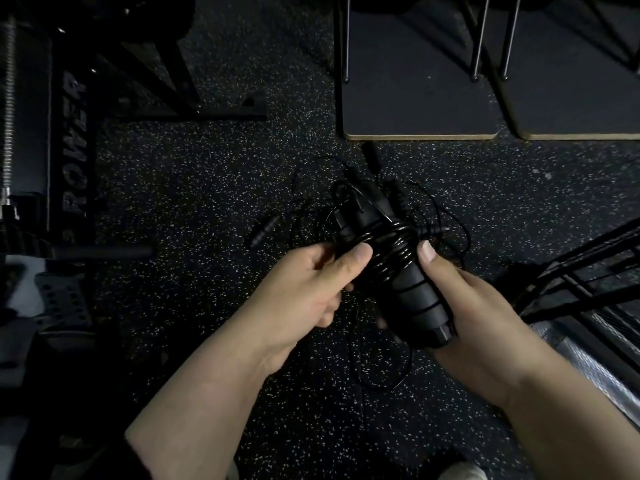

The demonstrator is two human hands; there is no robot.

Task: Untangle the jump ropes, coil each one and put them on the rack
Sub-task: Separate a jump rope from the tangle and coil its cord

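Held over the speckled rubber floor (207,174) — a bundle of black jump-rope handles (398,271) wound with thin cord (388,244). Gripped from the right by the right hand (464,306), thumb along the handles; pinched at the coils by the left hand (311,285). Beneath, on the floor — loose tangled cord and more handles (261,232). At right, a black metal rack (571,271).

Floor (214,174): dark rubber with pale speckles, dimly lit. Upper left: black steel frame (74,147) lettered "POWER", beside a threaded metal bar (8,109). Upper right: two dark boards with pale edges (420,98), thin metal legs (479,39) standing on them. Lower right: black wire structure (571,282).
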